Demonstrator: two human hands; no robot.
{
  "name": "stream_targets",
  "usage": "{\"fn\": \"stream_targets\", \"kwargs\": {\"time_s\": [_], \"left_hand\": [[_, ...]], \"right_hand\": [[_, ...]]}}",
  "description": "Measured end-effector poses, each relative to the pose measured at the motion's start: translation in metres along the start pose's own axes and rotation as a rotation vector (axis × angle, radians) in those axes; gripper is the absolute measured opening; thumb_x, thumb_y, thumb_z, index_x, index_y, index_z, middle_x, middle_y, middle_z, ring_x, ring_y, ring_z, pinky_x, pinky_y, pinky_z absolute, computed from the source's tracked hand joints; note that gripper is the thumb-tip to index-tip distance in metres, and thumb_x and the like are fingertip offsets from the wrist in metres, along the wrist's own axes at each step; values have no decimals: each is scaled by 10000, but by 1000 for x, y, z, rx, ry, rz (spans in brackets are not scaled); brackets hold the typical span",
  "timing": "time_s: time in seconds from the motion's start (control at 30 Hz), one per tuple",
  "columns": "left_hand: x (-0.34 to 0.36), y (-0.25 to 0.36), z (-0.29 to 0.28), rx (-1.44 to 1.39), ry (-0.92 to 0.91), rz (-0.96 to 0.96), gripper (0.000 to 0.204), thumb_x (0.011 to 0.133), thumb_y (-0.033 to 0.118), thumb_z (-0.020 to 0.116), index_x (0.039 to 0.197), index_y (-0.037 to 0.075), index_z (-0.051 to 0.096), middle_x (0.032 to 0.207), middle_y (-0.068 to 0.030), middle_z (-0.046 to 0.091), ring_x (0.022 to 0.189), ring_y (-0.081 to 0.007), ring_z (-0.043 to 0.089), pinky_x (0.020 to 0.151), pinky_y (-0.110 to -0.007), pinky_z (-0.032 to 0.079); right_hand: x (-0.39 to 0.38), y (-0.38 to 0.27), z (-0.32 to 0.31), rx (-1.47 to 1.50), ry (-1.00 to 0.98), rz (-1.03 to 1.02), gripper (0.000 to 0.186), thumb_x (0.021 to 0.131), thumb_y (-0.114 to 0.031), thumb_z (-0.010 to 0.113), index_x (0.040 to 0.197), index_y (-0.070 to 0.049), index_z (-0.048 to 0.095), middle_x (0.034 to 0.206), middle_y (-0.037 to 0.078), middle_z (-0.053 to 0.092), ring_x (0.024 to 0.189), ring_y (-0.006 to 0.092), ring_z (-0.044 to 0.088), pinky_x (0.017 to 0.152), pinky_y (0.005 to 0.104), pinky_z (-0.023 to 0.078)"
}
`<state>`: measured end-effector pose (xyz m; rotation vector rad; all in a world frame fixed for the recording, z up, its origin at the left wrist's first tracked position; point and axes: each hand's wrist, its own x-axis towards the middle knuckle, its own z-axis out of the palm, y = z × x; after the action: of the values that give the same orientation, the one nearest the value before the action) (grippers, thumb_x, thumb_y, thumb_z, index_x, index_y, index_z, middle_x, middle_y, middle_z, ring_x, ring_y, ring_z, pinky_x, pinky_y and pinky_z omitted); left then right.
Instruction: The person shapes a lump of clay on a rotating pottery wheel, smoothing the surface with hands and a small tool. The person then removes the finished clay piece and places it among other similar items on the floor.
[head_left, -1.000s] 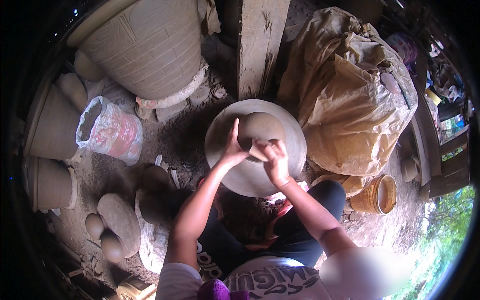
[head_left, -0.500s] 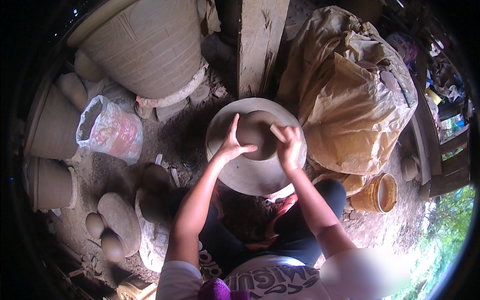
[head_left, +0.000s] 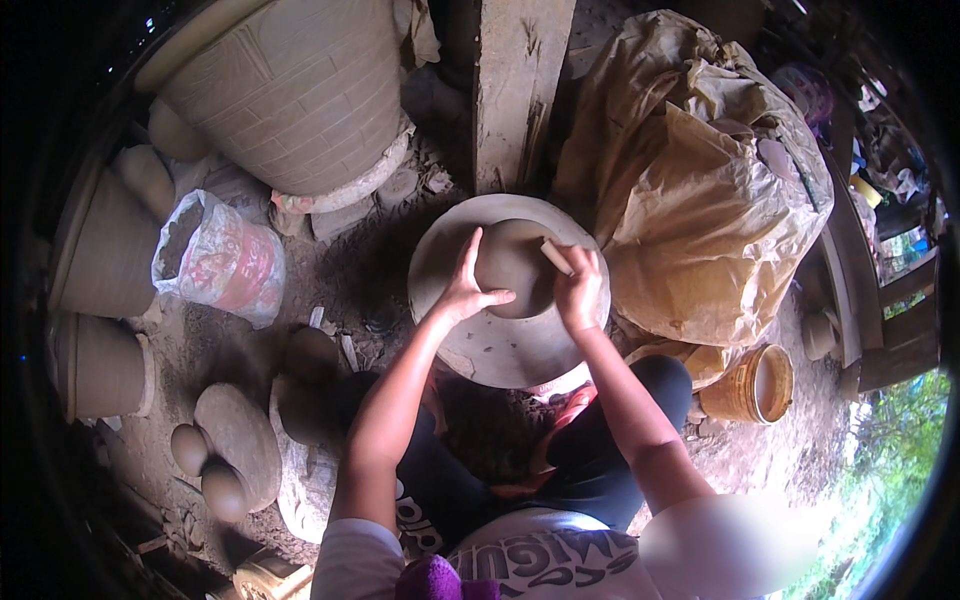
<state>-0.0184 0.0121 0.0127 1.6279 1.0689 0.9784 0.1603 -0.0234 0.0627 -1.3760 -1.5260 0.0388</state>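
Down on the dirt floor (head_left: 330, 290), between the person's knees, a round wheel (head_left: 500, 345) carries a low lump of clay (head_left: 515, 265) at its middle. The left hand (head_left: 465, 290) lies spread open against the clay's left side, fingers straight. The right hand (head_left: 580, 285) is curled around a small stick (head_left: 556, 256), pressed to the clay's right edge. Just right of the wheel sits a heap under brown plastic sheeting (head_left: 700, 190); a big clay pot (head_left: 290, 90) stands beyond on the left.

1. The left hand (head_left: 468, 290) has fingers spread, index pointing forward, thumb stretched toward the right hand.
2. The right hand (head_left: 580, 288) is curled, fingers bent, forearm extended forward.
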Motion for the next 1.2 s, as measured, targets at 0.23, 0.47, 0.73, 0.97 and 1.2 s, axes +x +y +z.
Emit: {"fn": "stream_targets", "kwargs": {"time_s": [0.23, 0.47, 0.73, 0.97, 1.2], "left_hand": [[-3, -3, 8, 81, 42, -41, 1212, 526, 290, 841, 1414, 104, 37, 1425, -232, 113, 1329, -361, 126, 1080, -441, 167], [-2, -3, 7, 66, 47, 6, 1145, 563, 265, 827, 1414, 96, 79, 1418, -210, 178, 1321, -327, 177, 1077, -412, 180], [2, -8, 0, -6, 49, 11, 1157, 543, 264, 844, 1420, 112, 104, 1409, -180, 242, 1290, -272, 264, 1057, -383, 228], [-2, -4, 11, 57, 85, -104, 1112, 591, 287, 797, 1408, 95, 68, 1409, -227, 162, 1317, -350, 172, 1081, -428, 177], [3, -10, 1, -134, -23, -48, 1188, 535, 319, 841, 1419, 123, 73, 1435, -207, 134, 1337, -325, 129, 1083, -416, 157]], "right_hand": [[-26, -6, 0, 45, -140, -299, 374, 602, 70, 588, 953, -48, 640, 887, 108, 628, 809, 267, 574, 715, 331, 470], [-10, 5, 3, -9, -70, -142, 319, 627, 65, 568, 917, -43, 645, 852, 104, 631, 823, 281, 556, 746, 349, 454], [-9, 4, -2, 2, -49, -106, 433, 565, 95, 512, 951, -56, 636, 888, 97, 617, 797, 286, 531, 711, 373, 462], [-30, -15, 4, 46, -126, -457, 450, 527, 108, 524, 945, -20, 628, 916, 79, 626, 831, 279, 544, 778, 354, 443], [-9, 6, 1, -6, -26, -47, 372, 617, 104, 496, 942, -22, 628, 856, 115, 623, 774, 300, 530, 697, 361, 452]]}}
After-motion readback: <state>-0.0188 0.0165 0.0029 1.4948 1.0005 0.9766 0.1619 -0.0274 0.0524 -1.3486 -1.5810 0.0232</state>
